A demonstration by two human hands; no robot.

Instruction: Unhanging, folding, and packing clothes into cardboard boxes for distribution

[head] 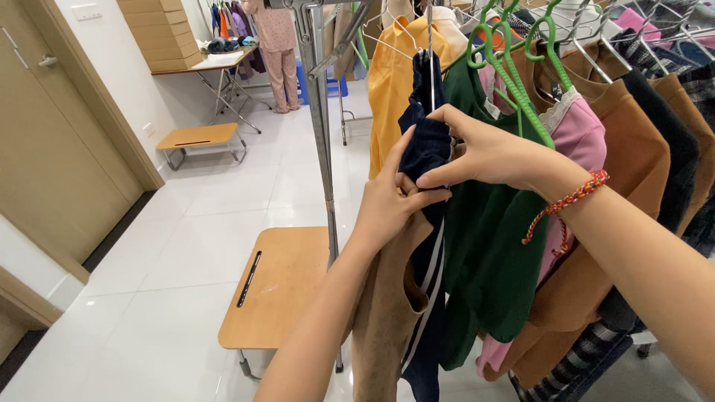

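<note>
Two hands [417, 179] on navy garment [426, 149]

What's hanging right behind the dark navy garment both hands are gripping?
A dark green top on a green plastic hanger, then a pink garment. The navy garment and hands hide the green top's front edge.

Centre frame, a person's left hand [389, 202] and right hand [477, 152] pinch a dark navy garment [422, 149] hanging on a metal clothes rack [319, 112]. To its right hang a green top [484, 253], pink and brown clothes. At lower left, a low wooden table [279, 290] stands on white floor tiles [186, 246].
</note>
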